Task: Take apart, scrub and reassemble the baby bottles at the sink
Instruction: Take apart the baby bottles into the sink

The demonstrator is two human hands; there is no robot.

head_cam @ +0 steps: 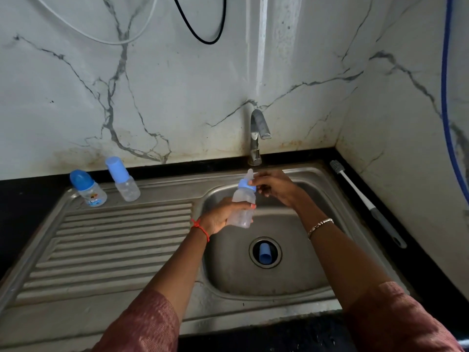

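Sleeves (142, 323) are foremost. An uncapped bottle (242, 208) is gripped by the left hand (220, 219), its collar (245, 185) pinched by the right hand (275, 188); two capped bottles (88, 190) (124, 182) are untouched.

We are seeing a dim scene in soft, diffuse light, with shadows showing only faintly. The marble wall (177, 85) is catching the most brightness, and a pale streak of glare is running down it above the tap (257, 133). The steel sink (253, 307) is giving back a dull sheen, while the black desk (30, 199) is sinking into near darkness at the left of the frame. Straight edges are bowing toward the frame's borders. The sleeves (142, 323) at the bottom are looking soft, and the bottle (243, 207) is appearing hazy.
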